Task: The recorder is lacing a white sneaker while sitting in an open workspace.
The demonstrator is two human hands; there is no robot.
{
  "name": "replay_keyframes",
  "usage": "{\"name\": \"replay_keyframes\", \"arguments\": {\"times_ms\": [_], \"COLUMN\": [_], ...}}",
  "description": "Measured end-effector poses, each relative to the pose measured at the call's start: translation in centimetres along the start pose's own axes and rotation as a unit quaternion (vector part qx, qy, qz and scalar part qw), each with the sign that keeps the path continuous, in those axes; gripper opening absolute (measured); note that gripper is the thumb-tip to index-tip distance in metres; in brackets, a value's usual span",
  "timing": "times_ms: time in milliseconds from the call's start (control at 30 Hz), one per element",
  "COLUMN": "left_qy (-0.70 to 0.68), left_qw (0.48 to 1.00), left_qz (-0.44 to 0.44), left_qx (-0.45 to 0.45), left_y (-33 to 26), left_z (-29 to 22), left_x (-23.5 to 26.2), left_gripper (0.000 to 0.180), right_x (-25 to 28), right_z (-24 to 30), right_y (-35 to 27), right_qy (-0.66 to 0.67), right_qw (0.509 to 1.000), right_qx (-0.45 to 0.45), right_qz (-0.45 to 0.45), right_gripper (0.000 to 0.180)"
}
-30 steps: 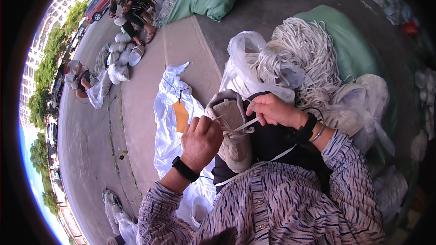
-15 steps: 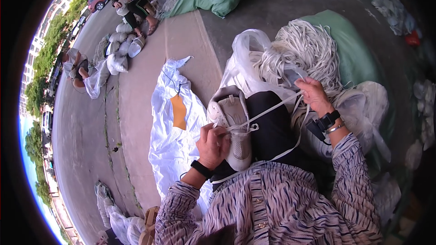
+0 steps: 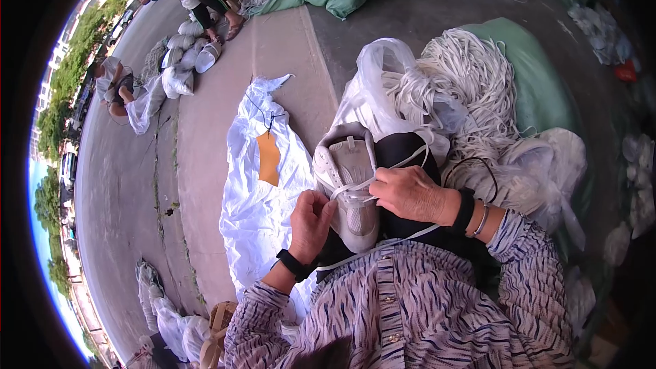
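Note:
A pale sneaker (image 3: 350, 164) rests on my lap, its heel opening away from me and its toe toward my body. A white shoelace (image 3: 353, 189) crosses its tongue at the eyelets. My right hand (image 3: 413, 195) pinches the lace at the right row of eyelets, with a loose length looping up over the dark cloth on my thigh. At the sneaker's left side, my left hand (image 3: 309, 224) is closed, its fingertips at the lace by the left eyelets. My curled fingers partly hide their grip.
A heap of white laces (image 3: 471, 75) lies beyond my right hand, beside a clear plastic bag (image 3: 369, 82) and a green sack (image 3: 540, 75). White sheeting (image 3: 256, 215) with an orange patch spreads at my left. Two people sit farther off, near bundled bags (image 3: 179, 75).
My right hand has come down and left from the drawn-out lace to the sneaker's right eyelets. The lace has gone slack. My left hand has shifted slightly.

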State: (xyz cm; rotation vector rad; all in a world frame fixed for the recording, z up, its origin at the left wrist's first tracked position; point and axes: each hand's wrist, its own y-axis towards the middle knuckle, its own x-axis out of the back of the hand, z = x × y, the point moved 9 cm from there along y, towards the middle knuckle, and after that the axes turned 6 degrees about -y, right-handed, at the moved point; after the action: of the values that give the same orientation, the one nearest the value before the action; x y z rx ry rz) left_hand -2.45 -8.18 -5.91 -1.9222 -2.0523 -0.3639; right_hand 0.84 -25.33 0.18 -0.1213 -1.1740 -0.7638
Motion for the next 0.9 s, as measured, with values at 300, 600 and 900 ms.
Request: {"name": "replay_keyframes", "arguments": {"times_ms": [300, 600, 900], "left_qy": [-0.069, -0.390, -0.488], "left_qw": [0.996, 0.912, 0.861], "left_qz": [-0.047, 0.011, -0.096], "left_qx": [-0.021, 0.124, 0.105], "left_y": [0.1, 2.4, 4.9], "left_z": [-0.7, -1.9, -1.0], "left_x": [1.4, 1.9, 8.7], "left_gripper": [0.014, 0.011, 0.013], "right_x": [1.4, -0.9, 0.5], "right_z": [0.3, -2.2, -1.3], "right_y": [0.7, 0.2, 0.6], "right_qy": [0.006, 0.498, 0.245], "right_qw": [0.995, 0.842, 0.965], "right_qx": [0.018, -0.187, -0.089], "right_qz": [-0.093, 0.086, -0.002], "right_gripper": [0.019, 0.010, 0.012]}}
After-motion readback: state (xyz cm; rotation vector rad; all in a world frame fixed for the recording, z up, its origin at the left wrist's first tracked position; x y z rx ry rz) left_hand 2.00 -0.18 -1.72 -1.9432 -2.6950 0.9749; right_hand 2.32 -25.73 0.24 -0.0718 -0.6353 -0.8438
